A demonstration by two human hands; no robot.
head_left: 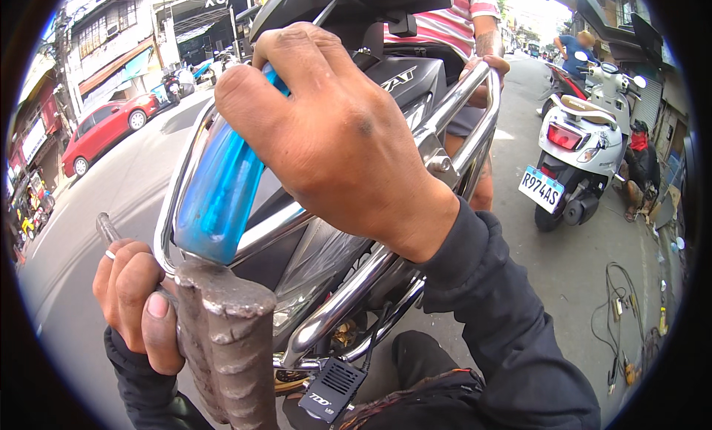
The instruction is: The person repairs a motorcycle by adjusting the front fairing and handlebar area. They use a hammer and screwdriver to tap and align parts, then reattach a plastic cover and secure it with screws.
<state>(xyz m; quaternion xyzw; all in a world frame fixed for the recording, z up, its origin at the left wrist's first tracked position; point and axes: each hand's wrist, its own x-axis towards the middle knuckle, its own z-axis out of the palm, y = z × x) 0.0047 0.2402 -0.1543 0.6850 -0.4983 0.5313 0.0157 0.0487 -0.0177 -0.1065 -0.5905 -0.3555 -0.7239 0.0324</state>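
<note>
My right hand [348, 133] is closed round a screwdriver [222, 185] with a see-through blue handle. Its thin metal shaft runs up toward black plastic bodywork [348, 11] of a motorcycle; the tip is hidden. In my left hand [137, 304] is a makeshift hammer [230, 341], its heavy head made of ribbed steel bars. The hammer's end sits right at the butt of the blue handle; whether they touch I cannot tell. Polished metal crash bars [341, 304] curve round the motorcycle beside and behind both hands.
Another person [437, 30] in a striped shirt stands behind the bars, a hand [486, 74] on them. A white scooter [586, 141] is parked right, near cables [619, 319] on the ground. A black box [331, 389] hangs below. A red car [111, 126] stands far left.
</note>
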